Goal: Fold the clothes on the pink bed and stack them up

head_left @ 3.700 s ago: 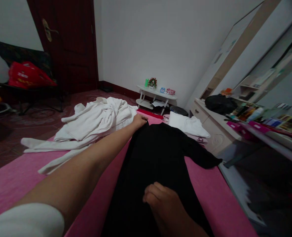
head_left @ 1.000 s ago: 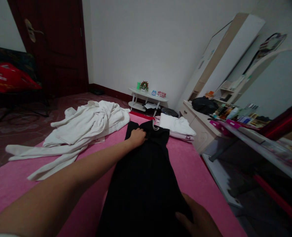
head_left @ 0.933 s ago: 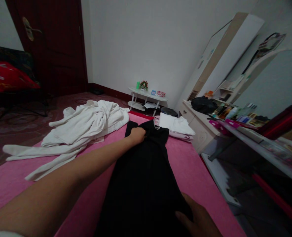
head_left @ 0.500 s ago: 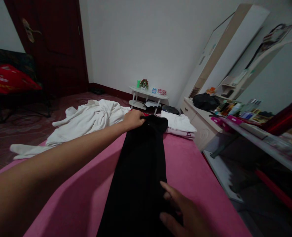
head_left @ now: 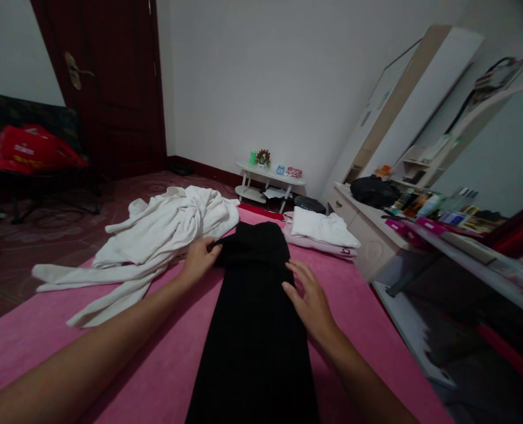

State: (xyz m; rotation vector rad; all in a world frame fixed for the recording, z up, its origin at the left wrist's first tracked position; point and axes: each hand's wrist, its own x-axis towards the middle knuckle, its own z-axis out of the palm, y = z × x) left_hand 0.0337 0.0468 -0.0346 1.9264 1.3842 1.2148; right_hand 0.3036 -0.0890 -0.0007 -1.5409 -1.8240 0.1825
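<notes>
A black garment (head_left: pixel 255 330) lies lengthwise down the pink bed cover (head_left: pixel 367 347), folded into a narrow strip with its far end doubled back. My left hand (head_left: pixel 198 259) pinches the left edge of that doubled end. My right hand (head_left: pixel 308 297) rests flat with fingers spread on the strip's right edge, just below the fold.
A crumpled white robe (head_left: pixel 164 232) lies on the bed to the left. Folded white and pink clothes (head_left: pixel 321 231) sit at the bed's far end. A cluttered dresser (head_left: pixel 424 227) runs along the right. A small white table (head_left: pixel 270 179) and a dark door (head_left: pixel 118 88) stand beyond.
The garment's far end has been folded back toward me. My left hand drew back with it. My right hand moved up from the near end to the fold.
</notes>
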